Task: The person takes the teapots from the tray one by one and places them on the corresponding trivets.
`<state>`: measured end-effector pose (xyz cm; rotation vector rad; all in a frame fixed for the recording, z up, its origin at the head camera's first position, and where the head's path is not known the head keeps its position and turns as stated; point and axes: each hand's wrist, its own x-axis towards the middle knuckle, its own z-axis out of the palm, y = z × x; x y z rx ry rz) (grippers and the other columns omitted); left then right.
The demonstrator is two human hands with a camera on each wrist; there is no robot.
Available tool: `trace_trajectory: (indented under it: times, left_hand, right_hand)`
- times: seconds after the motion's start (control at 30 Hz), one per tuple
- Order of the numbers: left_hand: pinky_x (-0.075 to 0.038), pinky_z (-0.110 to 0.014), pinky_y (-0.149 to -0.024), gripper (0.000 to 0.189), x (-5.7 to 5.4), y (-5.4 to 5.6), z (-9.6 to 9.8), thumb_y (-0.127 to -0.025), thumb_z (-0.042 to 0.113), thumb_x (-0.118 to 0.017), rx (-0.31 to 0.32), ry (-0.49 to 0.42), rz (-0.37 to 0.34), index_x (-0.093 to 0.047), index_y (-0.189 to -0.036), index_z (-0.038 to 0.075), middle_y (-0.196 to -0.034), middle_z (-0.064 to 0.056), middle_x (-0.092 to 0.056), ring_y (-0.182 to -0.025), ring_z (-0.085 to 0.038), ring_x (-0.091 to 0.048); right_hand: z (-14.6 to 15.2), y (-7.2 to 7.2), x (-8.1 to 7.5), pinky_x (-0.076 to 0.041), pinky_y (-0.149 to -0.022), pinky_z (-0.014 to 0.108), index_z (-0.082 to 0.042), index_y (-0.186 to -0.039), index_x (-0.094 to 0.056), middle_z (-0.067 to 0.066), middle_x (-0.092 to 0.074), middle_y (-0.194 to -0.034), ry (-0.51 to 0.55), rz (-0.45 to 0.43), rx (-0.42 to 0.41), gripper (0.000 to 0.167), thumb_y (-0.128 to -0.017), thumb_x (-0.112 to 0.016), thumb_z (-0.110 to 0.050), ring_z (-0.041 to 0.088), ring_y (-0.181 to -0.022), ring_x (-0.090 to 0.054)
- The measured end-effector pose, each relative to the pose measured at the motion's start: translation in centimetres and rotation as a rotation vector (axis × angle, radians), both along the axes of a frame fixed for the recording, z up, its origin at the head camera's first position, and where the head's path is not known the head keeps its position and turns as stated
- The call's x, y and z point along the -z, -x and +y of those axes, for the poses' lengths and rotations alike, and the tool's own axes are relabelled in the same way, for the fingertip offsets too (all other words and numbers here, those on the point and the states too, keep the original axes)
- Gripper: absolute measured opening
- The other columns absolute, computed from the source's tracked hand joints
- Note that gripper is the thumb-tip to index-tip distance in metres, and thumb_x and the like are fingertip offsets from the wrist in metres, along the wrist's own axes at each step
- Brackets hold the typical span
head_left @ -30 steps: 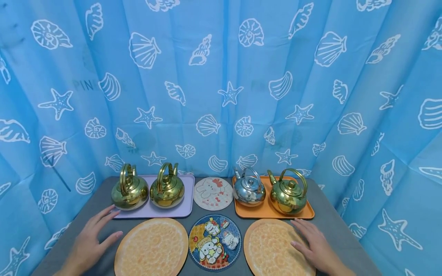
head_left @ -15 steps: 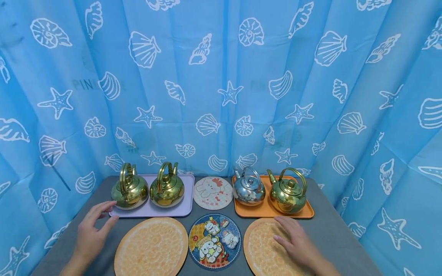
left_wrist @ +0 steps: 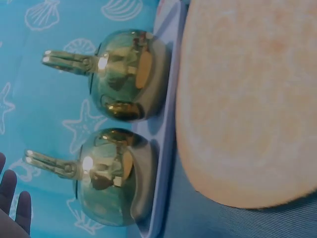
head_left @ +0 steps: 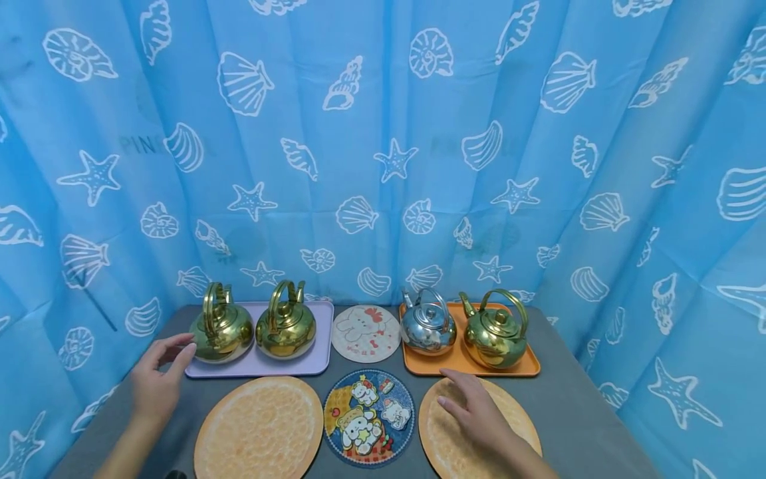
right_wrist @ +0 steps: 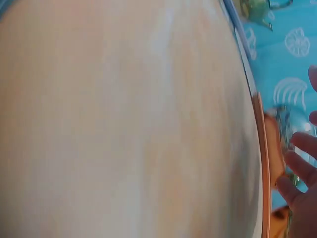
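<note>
My left hand (head_left: 157,382), fingers loosely bent and holding nothing, hovers beside the leftmost gold kettle (head_left: 223,334). That kettle stands with a second gold kettle (head_left: 286,334) on a lilac tray (head_left: 323,332). In the left wrist view, the fingers (left_wrist: 22,210) show at the lower left edge. My right hand (head_left: 479,416) is over the right tan round mat (head_left: 439,436), its fingers extended and nothing in them. Beyond it, a silver kettle (head_left: 428,330) and another gold kettle (head_left: 495,339) stand on an orange tray (head_left: 431,366), their spouts pointing left.
Another tan round mat (head_left: 258,429) lies at the front left. Between the tan mats is a blue cartoon mat (head_left: 369,418), with a pale rabbit mat (head_left: 366,332) behind it. A blue shell-print curtain (head_left: 383,166) hangs behind the grey tabletop (head_left: 574,419).
My left hand has moved up and closer to the leftmost gold kettle, its fingers more bent. My right hand has shifted left across the tan mat. The kettles keep their places.
</note>
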<state>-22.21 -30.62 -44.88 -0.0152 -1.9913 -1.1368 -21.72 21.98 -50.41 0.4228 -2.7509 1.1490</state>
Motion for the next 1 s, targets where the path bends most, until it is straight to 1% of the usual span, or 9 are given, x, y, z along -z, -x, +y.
trace_trajectory:
  times: [0.07,0.17,0.3,0.4,0.57,0.73,0.83,1.0]
  left_hand:
    - [-0.040,-0.011,-0.073,0.020,-0.2,0.3,-0.1,-0.092,0.007,-0.066,-0.014,-0.023,-0.007,-0.069,-0.110,-0.002,-0.095,0.013,-0.060,-0.084,0.002,-0.053]
    - [-0.038,-0.013,-0.073,0.022,-0.6,0.8,-0.2,-0.094,0.013,-0.065,-0.060,-0.050,-0.051,-0.069,-0.111,0.000,-0.095,0.017,-0.059,-0.085,0.002,-0.052]
    - [-0.037,-0.016,-0.075,0.025,-1.0,1.6,-0.4,-0.096,0.018,-0.063,-0.091,-0.081,-0.088,-0.068,-0.114,0.001,-0.097,0.014,-0.059,-0.087,0.002,-0.050]
    - [-0.037,-0.017,-0.074,0.026,-1.2,2.0,-0.6,-0.096,0.020,-0.063,-0.093,-0.095,-0.092,-0.069,-0.113,0.001,-0.097,0.011,-0.059,-0.086,0.002,-0.050]
    - [-0.037,-0.017,-0.071,0.026,-1.2,2.8,-1.1,-0.095,0.019,-0.064,-0.098,-0.127,-0.092,-0.070,-0.112,0.000,-0.095,0.015,-0.058,-0.082,0.002,-0.050]
    - [-0.036,-0.019,-0.071,0.028,-1.2,3.8,-1.4,-0.095,0.021,-0.065,-0.111,-0.161,-0.095,-0.069,-0.113,0.000,-0.094,0.018,-0.057,-0.081,0.002,-0.050]
    - [-0.036,-0.019,-0.073,0.030,-1.4,4.3,-1.4,-0.095,0.023,-0.064,-0.115,-0.175,-0.100,-0.069,-0.114,0.001,-0.095,0.017,-0.057,-0.083,0.001,-0.051]
    - [-0.036,-0.020,-0.074,0.031,-1.6,5.2,-1.5,-0.095,0.023,-0.065,-0.096,-0.197,-0.108,-0.067,-0.118,0.003,-0.096,0.017,-0.058,-0.085,0.002,-0.051]
  right_hand:
    - [-0.9,0.1,-0.1,-0.039,-0.101,0.054,-0.014,-0.139,-0.055,0.005,-0.054,-0.135,0.017,0.002,-0.007,0.048,-0.093,-0.067,-0.025,0.030,-0.126,-0.047]
    - [-2.1,0.2,-0.2,-0.038,-0.102,0.055,-0.012,-0.137,-0.056,0.006,-0.056,-0.134,0.034,0.023,-0.018,0.047,-0.093,-0.068,-0.024,0.032,-0.126,-0.047]
    - [-3.3,0.5,-0.4,-0.038,-0.102,0.056,-0.006,-0.134,-0.058,0.009,-0.058,-0.132,0.065,0.052,-0.046,0.047,-0.092,-0.069,-0.024,0.034,-0.124,-0.049]
    - [-4.1,0.7,-0.5,-0.039,-0.102,0.055,-0.004,-0.133,-0.057,0.010,-0.058,-0.132,0.084,0.049,-0.061,0.047,-0.092,-0.068,-0.024,0.033,-0.123,-0.050]
    - [-5.5,1.1,-0.6,-0.043,-0.097,0.053,-0.004,-0.134,-0.056,0.011,-0.060,-0.129,0.100,0.029,-0.094,0.046,-0.094,-0.066,-0.024,0.031,-0.120,-0.054]
    - [-6.9,1.6,-0.8,-0.047,-0.095,0.050,-0.005,-0.136,-0.054,0.013,-0.058,-0.131,0.112,-0.022,-0.134,0.048,-0.097,-0.062,-0.032,0.030,-0.120,-0.055]
    - [-7.8,1.9,-1.0,-0.046,-0.097,0.050,-0.004,-0.136,-0.053,0.015,-0.057,-0.132,0.133,-0.055,-0.152,0.051,-0.097,-0.059,-0.036,0.030,-0.121,-0.054]
    - [-9.0,2.6,-0.9,-0.044,-0.098,0.053,-0.002,-0.135,-0.053,0.019,-0.057,-0.131,0.193,-0.101,-0.176,0.054,-0.097,-0.058,-0.041,0.032,-0.121,-0.054]
